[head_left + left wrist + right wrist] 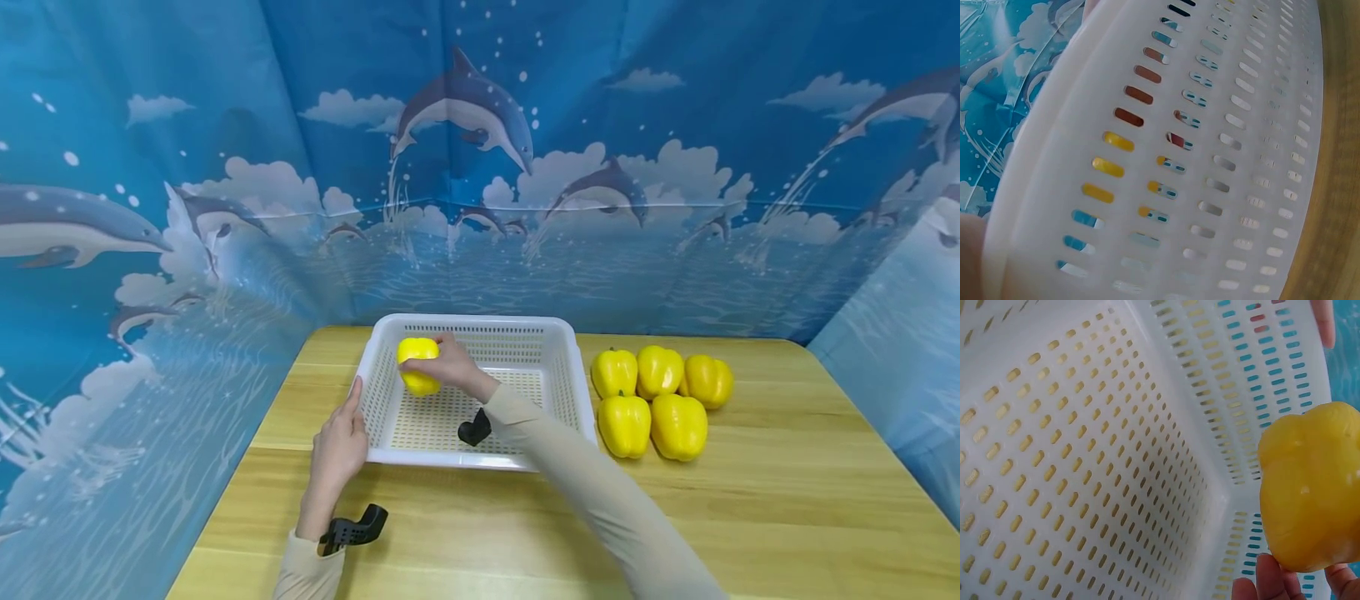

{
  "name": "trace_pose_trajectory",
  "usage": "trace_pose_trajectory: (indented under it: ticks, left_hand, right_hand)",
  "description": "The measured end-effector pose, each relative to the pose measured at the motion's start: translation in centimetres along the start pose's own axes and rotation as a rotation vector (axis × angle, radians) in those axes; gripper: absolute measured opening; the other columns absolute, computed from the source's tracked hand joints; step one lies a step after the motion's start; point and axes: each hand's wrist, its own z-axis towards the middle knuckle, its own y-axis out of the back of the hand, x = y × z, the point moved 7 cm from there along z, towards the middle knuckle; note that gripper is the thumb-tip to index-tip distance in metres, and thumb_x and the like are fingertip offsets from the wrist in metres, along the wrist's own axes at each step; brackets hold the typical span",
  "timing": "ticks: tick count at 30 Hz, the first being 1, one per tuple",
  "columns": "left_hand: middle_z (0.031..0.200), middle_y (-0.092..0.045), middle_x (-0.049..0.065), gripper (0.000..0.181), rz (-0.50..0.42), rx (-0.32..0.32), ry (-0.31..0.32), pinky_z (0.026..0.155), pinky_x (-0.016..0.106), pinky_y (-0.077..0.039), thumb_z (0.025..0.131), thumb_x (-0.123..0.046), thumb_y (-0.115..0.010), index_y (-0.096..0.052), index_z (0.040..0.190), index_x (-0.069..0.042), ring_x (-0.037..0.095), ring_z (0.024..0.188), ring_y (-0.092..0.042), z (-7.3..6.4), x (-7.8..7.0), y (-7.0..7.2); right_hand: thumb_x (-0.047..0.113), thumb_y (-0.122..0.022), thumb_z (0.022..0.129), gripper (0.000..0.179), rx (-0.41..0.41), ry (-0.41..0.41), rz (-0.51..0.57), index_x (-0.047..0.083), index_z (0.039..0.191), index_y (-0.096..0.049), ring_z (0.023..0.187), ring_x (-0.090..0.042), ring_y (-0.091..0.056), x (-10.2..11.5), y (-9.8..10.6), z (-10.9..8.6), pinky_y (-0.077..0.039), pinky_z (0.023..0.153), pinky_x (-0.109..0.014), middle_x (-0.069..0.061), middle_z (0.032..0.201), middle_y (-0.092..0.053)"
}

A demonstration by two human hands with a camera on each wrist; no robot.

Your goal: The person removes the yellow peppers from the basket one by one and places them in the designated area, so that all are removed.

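A yellow bell pepper (420, 379) is held in my right hand (452, 365), with the thumb on the near side and fingers at the far side. The pepper is inside the outline of a white perforated plastic basket (480, 460), near its left wall. In the right wrist view, the glossy pepper (1310, 487) is close to the basket wall, with fingertips (1269, 575) under it. My left hand (341, 442) touches the basket's left rim from outside, its fingers fairly straight. Through slots in the basket wall (1166, 175), the left wrist view shows yellow patches.
Several yellow bell peppers (626, 425) stand in two rows on the wooden table (787, 483), right of the basket. A blue curtain (480, 250) printed with dolphins hangs behind and beside the table. Black wrist mounts (356, 529) are on both arms.
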Motion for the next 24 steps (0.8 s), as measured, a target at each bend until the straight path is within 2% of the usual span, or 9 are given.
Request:
trace_pose_trajectory:
  ticks: [10, 13, 24]
  left_hand:
    - [0.134, -0.046, 0.028, 0.054, -0.008, 0.010, 0.009, 0.048, 0.033, -0.037, 0.098, -0.007, -0.038, -0.025, 0.151, -0.011, 0.023, 0.057, -0.047, 0.1, 0.0, 0.0]
    - [0.130, -0.049, 0.028, 0.054, -0.003, 0.011, 0.011, 0.048, 0.033, -0.036, 0.099, -0.008, -0.038, -0.025, 0.151, -0.011, 0.022, 0.056, -0.045, 0.1, 0.1, 0.0]
    - [0.130, -0.049, 0.029, 0.054, 0.000, 0.004, 0.005, 0.048, 0.034, -0.037, 0.098, -0.007, -0.038, -0.026, 0.151, -0.011, 0.027, 0.063, -0.052, 0.0, -0.1, 0.0]
  right_hand:
    - [0.048, -0.077, 0.071, 0.079, -0.008, 0.033, -0.009, 0.006, 0.127, -0.040, 0.093, -0.022, -0.054, 1.1, 1.1, -1.2, -0.048, 0.072, -0.033, -0.012, 0.111, -0.049]
    - [0.046, -0.077, 0.072, 0.077, 0.005, 0.047, 0.029, 0.006, 0.126, -0.039, 0.092, -0.023, -0.056, 1.6, 1.3, -1.6, -0.049, 0.072, -0.034, -0.013, 0.111, -0.050]
    - [0.044, -0.079, 0.071, 0.078, 0.004, 0.063, 0.112, 0.010, 0.127, -0.036, 0.093, -0.023, -0.057, 2.4, 3.3, -3.8, -0.051, 0.070, -0.034, -0.011, 0.114, -0.049]
